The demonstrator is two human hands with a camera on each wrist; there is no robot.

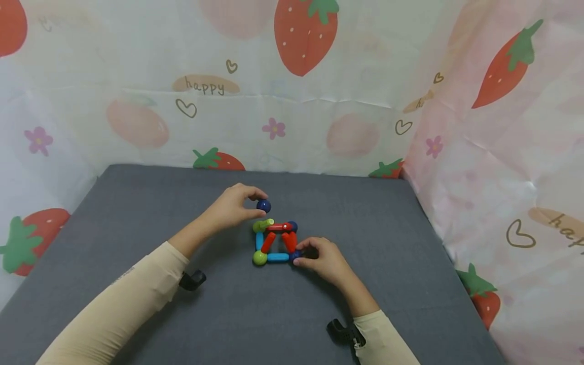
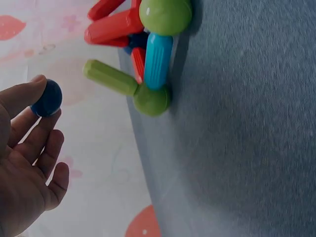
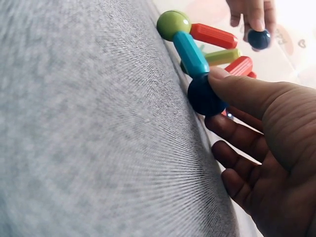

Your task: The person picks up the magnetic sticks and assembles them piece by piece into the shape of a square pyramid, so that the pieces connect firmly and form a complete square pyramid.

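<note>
A square frame of toy rods and balls lies on the grey cloth, with green balls at its left corners and dark blue balls at its right ones. Light blue rods [image 1: 278,257] and a red rod [image 1: 276,227] join the corners. Other red rods [image 1: 268,242] and a green rod [image 2: 109,77] slant up from the balls. My left hand [image 1: 234,207] pinches a loose blue ball [image 1: 263,205] above the far left corner, apart from the frame. The thumb and fingers of my right hand [image 1: 323,257] grip the near right blue ball [image 3: 205,96].
Grey cloth [image 1: 237,314] covers the table, and strawberry-print sheeting [image 1: 292,111] rises behind it and at both sides. Black wrist mounts [image 1: 193,280] sit at both sleeves.
</note>
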